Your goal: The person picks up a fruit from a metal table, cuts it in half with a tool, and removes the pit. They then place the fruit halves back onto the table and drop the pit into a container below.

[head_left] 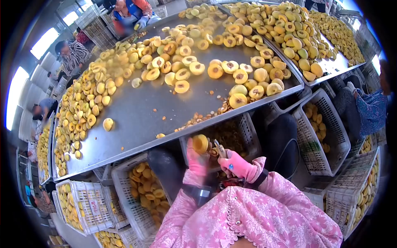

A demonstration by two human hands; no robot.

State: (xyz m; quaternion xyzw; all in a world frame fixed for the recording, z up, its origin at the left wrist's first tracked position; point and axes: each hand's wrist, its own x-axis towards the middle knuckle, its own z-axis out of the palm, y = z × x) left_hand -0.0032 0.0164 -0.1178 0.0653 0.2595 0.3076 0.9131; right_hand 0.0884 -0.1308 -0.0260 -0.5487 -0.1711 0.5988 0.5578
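My left hand (197, 160), in a pink glove, is closed around a yellow peach half (200, 143) in front of the table's near edge. In my right hand (237, 165), also pink-gloved, is a small pitting knife (220, 149) with a metal tip pointing up and left. The tip is a short way right of the peach and seems apart from it. Beneath both hands stands a white crate (250, 134) with dark scraps or pits inside. Many cut peach halves (182, 86) lie on the metal table (140, 109) ahead, some with stones in them.
Loose pits (198, 119) lie along the table's near rim. A crate of peaches (120, 182) stands at my left, another crate (331, 136) at my right. Stacked crates (93, 204) fill the lower left. Across the table a person in blue and orange (132, 12) works; others sit along the left.
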